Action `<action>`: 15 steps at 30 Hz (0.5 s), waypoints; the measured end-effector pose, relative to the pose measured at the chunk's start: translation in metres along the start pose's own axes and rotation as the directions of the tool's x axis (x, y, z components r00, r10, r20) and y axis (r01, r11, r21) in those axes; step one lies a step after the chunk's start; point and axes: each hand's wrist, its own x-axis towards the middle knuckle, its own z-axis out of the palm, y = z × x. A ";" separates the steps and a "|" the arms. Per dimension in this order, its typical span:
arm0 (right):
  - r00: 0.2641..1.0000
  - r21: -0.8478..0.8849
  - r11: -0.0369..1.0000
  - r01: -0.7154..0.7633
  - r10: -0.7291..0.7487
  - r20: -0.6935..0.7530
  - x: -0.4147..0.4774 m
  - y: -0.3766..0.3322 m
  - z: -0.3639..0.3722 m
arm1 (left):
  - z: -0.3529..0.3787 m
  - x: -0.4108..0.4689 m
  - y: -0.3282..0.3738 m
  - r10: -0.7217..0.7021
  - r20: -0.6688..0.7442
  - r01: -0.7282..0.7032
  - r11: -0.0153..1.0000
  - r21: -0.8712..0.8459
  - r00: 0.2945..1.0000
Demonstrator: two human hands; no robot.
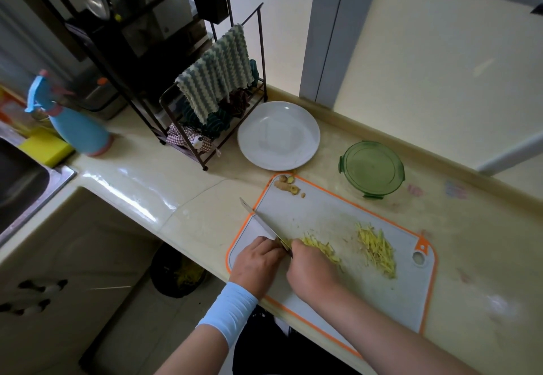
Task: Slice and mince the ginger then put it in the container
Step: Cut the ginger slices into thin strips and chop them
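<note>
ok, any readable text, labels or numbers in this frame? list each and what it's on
Nothing in this view can be read as text.
spray bottle: no readable label.
pink and blue marks on the counter: too blurred to read, may not be text.
cutting board and green container: no visible markings.
</note>
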 end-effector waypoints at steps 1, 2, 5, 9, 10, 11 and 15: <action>1.000 -0.005 1.000 0.009 -0.009 -0.007 -0.001 0.000 -0.001 | 0.000 0.000 0.000 0.004 -0.006 -0.004 1.000 0.008 1.000; 1.000 -0.014 1.000 0.020 -0.021 -0.014 -0.004 0.001 -0.002 | 0.000 0.000 0.000 0.009 -0.009 -0.009 1.000 0.012 1.000; 0.999 -0.066 0.997 0.043 -0.045 -0.027 -0.018 0.010 -0.005 | 0.000 -0.001 -0.001 0.002 -0.019 -0.002 1.000 0.014 1.000; 1.000 -0.061 0.998 0.021 -0.021 -0.005 -0.030 0.024 0.000 | 0.004 -0.004 -0.001 -0.025 -0.025 0.025 1.000 0.010 0.999; 1.000 -0.051 0.999 0.010 -0.010 0.007 -0.027 0.022 0.000 | 0.005 -0.004 -0.001 -0.028 -0.019 0.028 1.000 0.012 0.999; 1.000 -0.045 0.999 0.005 -0.004 0.018 -0.023 0.019 0.001 | 0.005 -0.004 -0.001 -0.032 -0.012 0.032 0.999 0.012 0.999; 1.000 -0.058 0.998 0.028 -0.027 0.007 -0.002 -0.003 0.001 | 0.004 -0.004 0.000 -0.055 -0.007 0.055 0.998 0.018 0.998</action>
